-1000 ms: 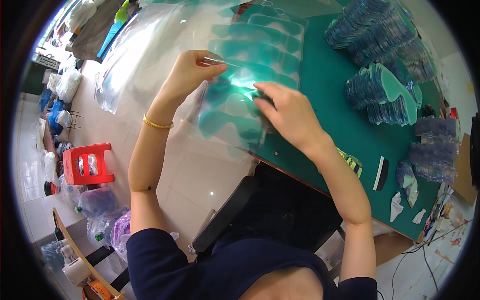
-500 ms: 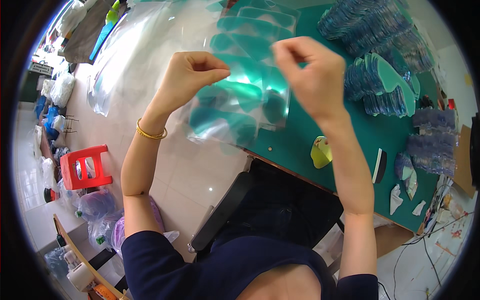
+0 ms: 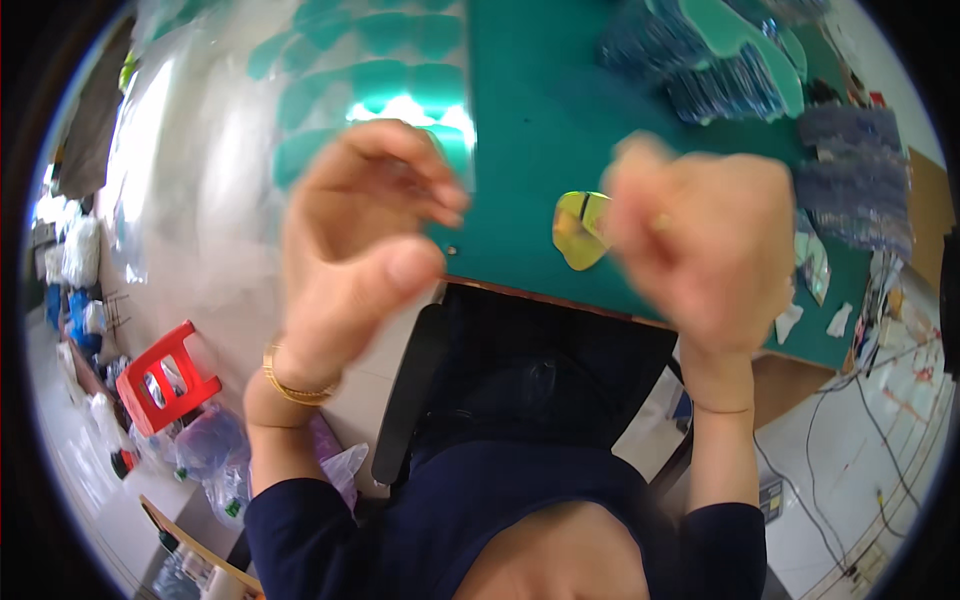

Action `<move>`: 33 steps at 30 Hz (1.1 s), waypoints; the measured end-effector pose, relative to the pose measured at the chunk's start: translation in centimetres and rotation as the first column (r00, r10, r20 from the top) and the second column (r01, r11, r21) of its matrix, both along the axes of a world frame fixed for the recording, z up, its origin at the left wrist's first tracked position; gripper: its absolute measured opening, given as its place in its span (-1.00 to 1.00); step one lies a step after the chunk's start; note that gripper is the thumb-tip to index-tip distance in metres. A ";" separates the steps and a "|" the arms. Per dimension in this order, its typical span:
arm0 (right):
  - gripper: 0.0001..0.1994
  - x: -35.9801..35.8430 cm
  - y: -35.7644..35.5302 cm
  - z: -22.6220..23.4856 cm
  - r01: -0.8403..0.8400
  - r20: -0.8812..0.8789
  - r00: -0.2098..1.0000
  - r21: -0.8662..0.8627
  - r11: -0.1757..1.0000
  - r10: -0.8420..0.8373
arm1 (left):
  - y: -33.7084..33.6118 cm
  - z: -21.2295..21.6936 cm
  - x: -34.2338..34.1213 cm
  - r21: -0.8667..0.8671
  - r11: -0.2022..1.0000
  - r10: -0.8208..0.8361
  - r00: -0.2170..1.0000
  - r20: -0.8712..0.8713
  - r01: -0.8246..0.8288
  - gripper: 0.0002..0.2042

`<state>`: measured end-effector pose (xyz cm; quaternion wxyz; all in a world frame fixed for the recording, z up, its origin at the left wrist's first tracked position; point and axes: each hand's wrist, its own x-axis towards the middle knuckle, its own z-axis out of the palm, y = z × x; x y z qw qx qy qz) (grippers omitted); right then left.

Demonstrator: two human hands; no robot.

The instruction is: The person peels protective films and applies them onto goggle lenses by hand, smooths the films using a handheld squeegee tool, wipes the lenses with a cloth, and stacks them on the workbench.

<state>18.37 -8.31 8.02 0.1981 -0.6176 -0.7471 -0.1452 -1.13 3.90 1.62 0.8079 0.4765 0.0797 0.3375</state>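
Note:
My left hand [image 3: 365,215] is raised with its fingers curved and its thumb apart from them; nothing shows between them. A gold bangle [image 3: 290,385] is on that wrist. My right hand [image 3: 705,235] is lifted over the green table, curled and smeared by motion, so I cannot see whether it holds anything. Beyond my left hand spreads a clear, glossy plastic sheet [image 3: 330,75] with teal rounded patches showing in it. A shiny yellow-green lens-shaped piece [image 3: 578,240] lies on the table between my hands, partly behind the right one.
Stacks of bluish clear lens-shaped pieces [image 3: 730,85] and more clear stacks [image 3: 855,180] stand on the green table [image 3: 530,140] at the right. White scraps [image 3: 838,320] lie near its edge. A red stool [image 3: 168,378] and plastic bags [image 3: 215,445] are at left.
Both hands have come nearer and lower. The left fingers have spread from a pinch. The right hand has moved right and turned. The view has shifted, and the sheet appears farther left.

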 end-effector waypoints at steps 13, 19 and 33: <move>-0.58 1.3 -13.7 -8.7 0.368 -0.986 -0.163 -0.101 0.924 -0.043 | -7.3 -4.1 3.8 -0.245 0.905 -0.379 0.921 -0.087 0.349 -0.88; -0.87 1.8 -15.1 -9.7 0.396 -0.957 -0.210 -0.271 0.878 -0.201 | -6.5 -4.2 4.4 0.105 0.968 -0.175 0.914 -0.367 0.227 -0.88; -0.80 3.5 -11.6 -10.8 0.483 -0.799 -0.073 -0.552 0.680 -0.597 | -7.0 -5.2 7.0 0.429 0.903 0.304 0.679 -0.669 0.018 -0.72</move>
